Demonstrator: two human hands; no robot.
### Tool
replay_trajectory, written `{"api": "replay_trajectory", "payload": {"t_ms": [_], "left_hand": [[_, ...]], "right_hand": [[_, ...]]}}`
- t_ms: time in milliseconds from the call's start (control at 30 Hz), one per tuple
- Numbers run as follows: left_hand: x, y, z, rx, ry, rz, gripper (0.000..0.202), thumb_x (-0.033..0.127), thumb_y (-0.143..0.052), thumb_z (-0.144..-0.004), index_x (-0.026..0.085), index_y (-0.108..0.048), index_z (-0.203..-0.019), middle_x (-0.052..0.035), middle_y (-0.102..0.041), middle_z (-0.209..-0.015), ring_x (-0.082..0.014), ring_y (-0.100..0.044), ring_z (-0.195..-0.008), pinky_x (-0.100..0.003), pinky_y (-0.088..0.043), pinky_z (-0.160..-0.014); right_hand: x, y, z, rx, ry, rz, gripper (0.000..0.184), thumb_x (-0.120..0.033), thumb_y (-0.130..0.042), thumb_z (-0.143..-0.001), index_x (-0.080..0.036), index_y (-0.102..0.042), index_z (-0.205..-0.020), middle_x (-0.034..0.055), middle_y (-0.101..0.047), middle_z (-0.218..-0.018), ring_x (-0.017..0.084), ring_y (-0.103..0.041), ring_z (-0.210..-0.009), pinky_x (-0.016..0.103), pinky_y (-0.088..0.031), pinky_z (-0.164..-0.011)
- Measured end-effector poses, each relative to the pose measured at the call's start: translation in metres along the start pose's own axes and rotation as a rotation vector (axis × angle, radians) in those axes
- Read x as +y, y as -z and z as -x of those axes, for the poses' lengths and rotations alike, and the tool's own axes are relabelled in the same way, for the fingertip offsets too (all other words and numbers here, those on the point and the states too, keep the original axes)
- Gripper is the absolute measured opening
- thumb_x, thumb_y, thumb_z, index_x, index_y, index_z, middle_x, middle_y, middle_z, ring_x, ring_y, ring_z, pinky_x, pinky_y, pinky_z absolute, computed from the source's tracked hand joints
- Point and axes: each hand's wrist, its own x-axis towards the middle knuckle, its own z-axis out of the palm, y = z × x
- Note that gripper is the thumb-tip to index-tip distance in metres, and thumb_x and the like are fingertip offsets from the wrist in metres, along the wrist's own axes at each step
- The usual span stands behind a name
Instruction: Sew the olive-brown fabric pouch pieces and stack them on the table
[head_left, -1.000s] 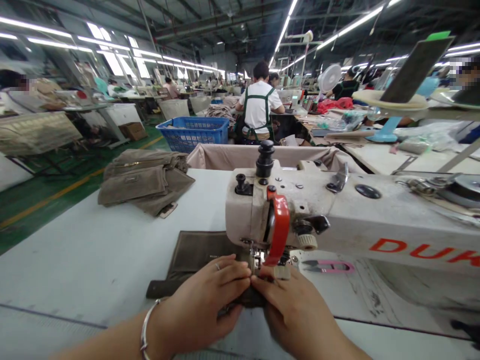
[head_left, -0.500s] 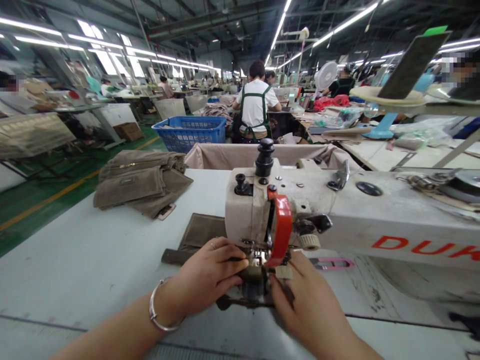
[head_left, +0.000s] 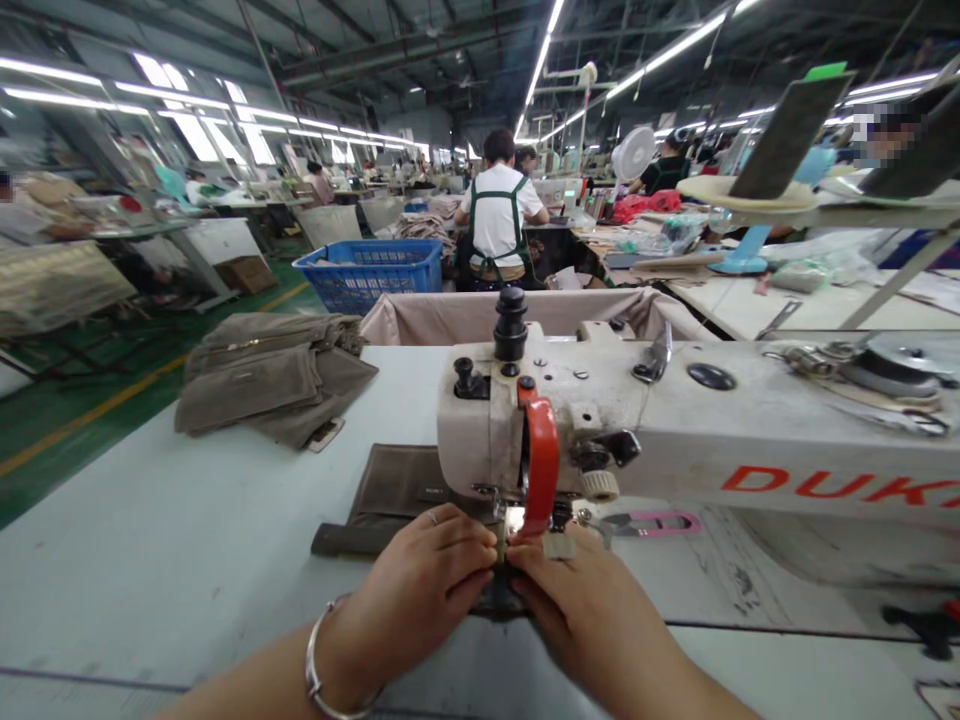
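A white sewing machine point(head_left: 645, 400) with an orange-red guard point(head_left: 541, 465) stands before me. Under its head lies a grey-brown fabric piece point(head_left: 397, 485) with a folded strip along its near edge and a small label. Left of the needle area, my left hand point(head_left: 427, 575), with a ring and a bangle, has its fingers closed on the fabric edge. From the right side, my right hand point(head_left: 589, 600) pinches the same fabric close to the presser foot. Fingertips of both hands nearly meet there, partly covering the stitched spot.
Pink-handled thread snips point(head_left: 660, 524) lie on the machine bed right of my right hand. A pile of brown fabric pieces point(head_left: 262, 380) sits at the table's far left. Behind the machine hangs a beige cloth trough point(head_left: 420, 318); farther off are a blue crate point(head_left: 367, 270) and a seated person point(head_left: 499, 215).
My right hand has moved left and round to the near side of the foot, closing on the fabric near my left fingertips. The view has shifted slightly.
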Motion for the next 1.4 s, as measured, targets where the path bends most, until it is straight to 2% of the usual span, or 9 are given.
{"api": "replay_trajectory", "payload": {"t_ms": [133, 333, 500, 733, 900, 1067, 1233, 1400], "left_hand": [[-0.003, -0.005, 0.002, 0.008, 0.043, 0.034, 0.008, 0.015, -0.061, -0.088, 0.020, -0.067, -0.091, 0.0005, -0.072, -0.094, -0.0141, -0.066, -0.084, -0.026, -0.052, -0.084], [-0.012, -0.012, -0.003, 0.002, 0.089, 0.023, 0.009, 0.016, -0.058, -0.090, 0.021, -0.066, -0.090, -0.0008, -0.072, -0.091, -0.0162, -0.065, -0.085, -0.030, -0.051, -0.086], [-0.018, -0.011, -0.012, -0.015, 0.114, -0.008, 0.010, 0.014, -0.060, -0.088, 0.021, -0.067, -0.089, -0.0014, -0.072, -0.091, -0.0182, -0.066, -0.086, -0.034, -0.051, -0.087], [-0.023, -0.013, -0.012, -0.022, 0.155, -0.020, 0.012, 0.010, -0.063, -0.084, 0.022, -0.066, -0.084, 0.0010, -0.071, -0.087, -0.0193, -0.065, -0.085, -0.035, -0.050, -0.087], [-0.024, -0.016, -0.010, -0.030, 0.172, -0.036, 0.013, 0.010, -0.063, -0.085, 0.022, -0.067, -0.086, 0.0002, -0.071, -0.088, -0.0202, -0.064, -0.087, -0.036, -0.050, -0.087], [-0.021, -0.014, -0.013, -0.012, 0.189, -0.012, 0.012, 0.010, -0.064, -0.085, 0.022, -0.067, -0.084, 0.0001, -0.070, -0.088, -0.0190, -0.063, -0.087, -0.032, -0.051, -0.084], [-0.021, -0.012, -0.016, -0.027, 0.195, -0.051, 0.012, 0.010, -0.064, -0.083, 0.022, -0.068, -0.082, -0.0004, -0.070, -0.087, -0.0201, -0.063, -0.087, -0.034, -0.051, -0.085], [-0.024, -0.014, -0.014, -0.010, 0.194, -0.027, 0.013, 0.010, -0.065, -0.083, 0.022, -0.068, -0.086, -0.0002, -0.071, -0.089, -0.0198, -0.064, -0.088, -0.034, -0.051, -0.085]], "right_hand": [[-0.001, -0.004, -0.001, 0.053, 0.034, -0.027, 0.020, -0.008, -0.052, -0.089, -0.020, -0.063, -0.100, 0.0056, -0.067, -0.096, 0.023, -0.057, -0.084, 0.035, -0.047, -0.073], [0.004, -0.006, -0.003, 0.061, 0.024, 0.022, 0.021, -0.006, -0.052, -0.088, -0.019, -0.065, -0.098, 0.0072, -0.067, -0.094, 0.023, -0.058, -0.082, 0.034, -0.050, -0.071], [0.008, -0.009, -0.009, 0.076, 0.006, 0.128, 0.024, -0.005, -0.051, -0.086, -0.019, -0.068, -0.094, 0.0085, -0.068, -0.092, 0.024, -0.060, -0.081, 0.035, -0.051, -0.072], [0.008, -0.010, -0.012, 0.093, -0.020, 0.163, 0.025, -0.005, -0.049, -0.087, -0.019, -0.069, -0.094, 0.0078, -0.069, -0.091, 0.023, -0.060, -0.081, 0.034, -0.050, -0.073], [0.006, -0.010, -0.014, 0.107, -0.017, 0.188, 0.022, -0.005, -0.052, -0.085, -0.018, -0.069, -0.092, 0.0083, -0.068, -0.089, 0.023, -0.060, -0.079, 0.033, -0.051, -0.071], [0.006, -0.012, -0.013, 0.145, -0.025, 0.173, 0.022, -0.006, -0.052, -0.086, -0.018, -0.069, -0.092, 0.0083, -0.068, -0.089, 0.022, -0.060, -0.080, 0.033, -0.050, -0.071], [0.006, -0.012, -0.015, 0.153, -0.032, 0.165, 0.025, -0.005, -0.051, -0.086, -0.018, -0.069, -0.098, 0.0088, -0.068, -0.093, 0.021, -0.061, -0.083, 0.032, -0.051, -0.074], [0.006, -0.013, -0.015, 0.161, -0.023, 0.181, 0.022, -0.006, -0.053, -0.084, -0.019, -0.068, -0.095, 0.0080, -0.068, -0.091, 0.022, -0.061, -0.084, 0.031, -0.051, -0.075]]}}
